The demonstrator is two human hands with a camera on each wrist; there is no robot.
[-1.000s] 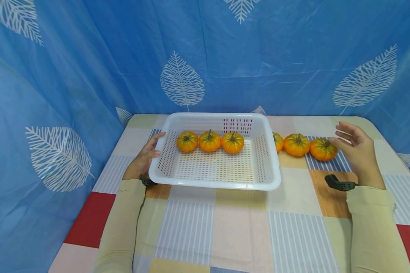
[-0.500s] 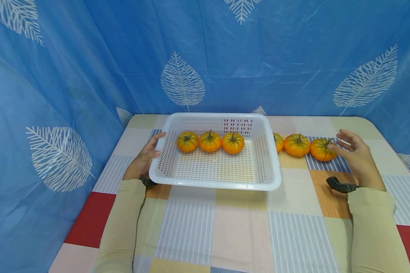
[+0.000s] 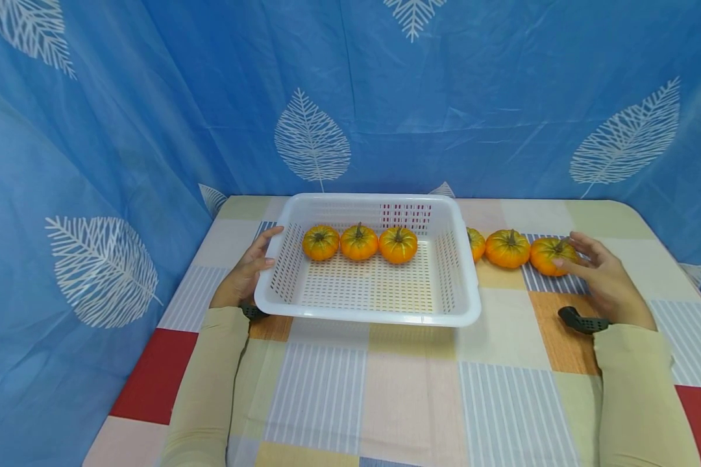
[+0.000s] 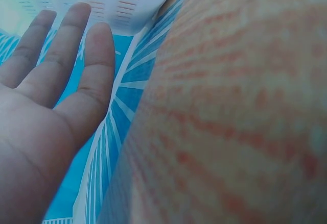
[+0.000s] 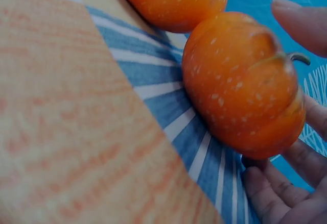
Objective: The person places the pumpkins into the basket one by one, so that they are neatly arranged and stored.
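Observation:
A white perforated basket (image 3: 362,316) stands mid-table with three small orange pumpkins (image 3: 359,241) lined up along its far wall. My left hand (image 3: 246,271) lies against the basket's left wall with straight fingers (image 4: 56,76); the basket's wall (image 4: 117,4) shows just beyond them. Three more pumpkins sit in a row to the right of the basket. My right hand (image 3: 598,275) curls round the rightmost pumpkin (image 3: 546,254), which rests on the cloth. In the right wrist view this pumpkin (image 5: 245,81) has fingers (image 5: 276,193) under its side and one fingertip (image 5: 301,22) above.
The middle pumpkin of the outside row (image 3: 507,248) (image 5: 173,2) touches the held one; the third (image 3: 475,243) is half hidden behind the basket. A checked cloth (image 3: 409,389) covers the table. A blue leaf-print curtain (image 3: 385,117) hangs close behind and at the left.
My right hand has come down and left from a raised, spread pose and now wraps the rightmost pumpkin. The left hand and basket have not moved.

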